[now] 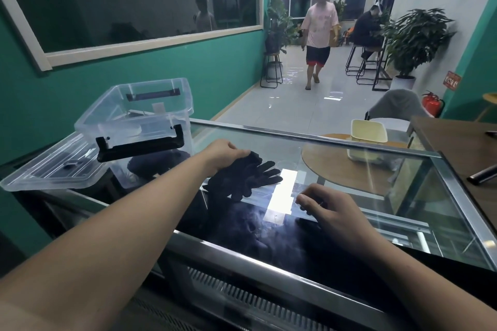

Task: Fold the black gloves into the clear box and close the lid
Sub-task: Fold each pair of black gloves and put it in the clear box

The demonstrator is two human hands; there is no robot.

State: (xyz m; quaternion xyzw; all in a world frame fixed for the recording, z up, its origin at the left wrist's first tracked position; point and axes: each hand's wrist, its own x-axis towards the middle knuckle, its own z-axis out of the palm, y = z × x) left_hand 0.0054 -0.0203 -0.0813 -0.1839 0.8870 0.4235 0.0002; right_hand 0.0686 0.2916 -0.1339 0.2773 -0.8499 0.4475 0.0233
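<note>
the black gloves (250, 177) lie in a loose heap on the glass top of the desk (398, 196), fingers splayed toward the right and not yet folded. the left hand (228, 154) reaches across and holds them at their far, cuff end, its fingers curled over the fabric. that looks like a grip for gathering the pair or pinning one end so the rest can be turned over. the right hand (330, 209) rests just beside the gloves on the near right, apart from them. its fingers are loosely bent with the tips on the glass, and it holds nothing. it sits where it could flatten or fold the finger end.

the clear box (150, 115) stands to the left of the gloves on the same desk, open at the top, with a black latch handle (139, 146) hanging on its near wall. the lid (48, 169) lies flat further left, touching or just against the box, out of the way so that the opening is free. placing the box this near means the folded pair needs only a short carry. the slick glass may let the fabric slide, which would explain the pinning hold. folding, boxing and closing are all yet to be done.
</note>
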